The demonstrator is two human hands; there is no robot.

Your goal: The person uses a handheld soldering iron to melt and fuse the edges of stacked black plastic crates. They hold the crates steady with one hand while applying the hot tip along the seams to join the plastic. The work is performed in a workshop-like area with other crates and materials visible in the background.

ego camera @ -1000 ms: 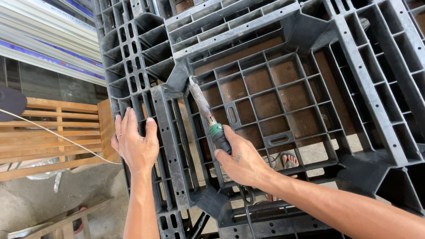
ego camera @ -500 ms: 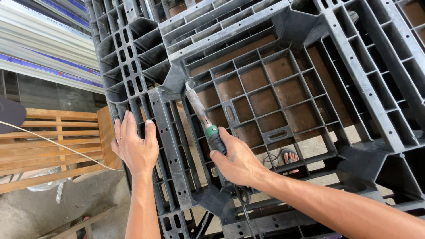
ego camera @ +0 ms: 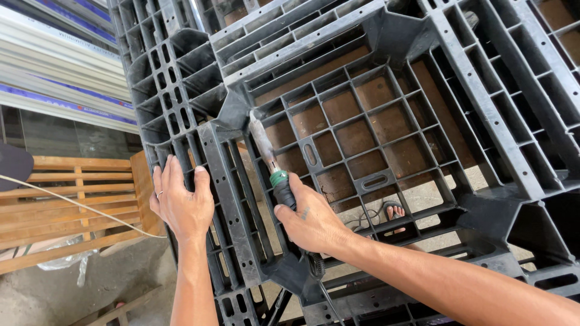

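Grey plastic pallet (ego camera: 386,121) stands above concrete floor (ego camera: 90,290).

no packages, labels, signs or screens visible.

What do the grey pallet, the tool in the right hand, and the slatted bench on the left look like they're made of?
Pallet: likely moulded plastic, matte dark grey, judging by its thin ribbed grid and scuffs. Tool in the right hand: discoloured metal shaft, green collar, black handle that looks like rubber or plastic. Bench: wood, with visible grain and a warm orange-brown finish.
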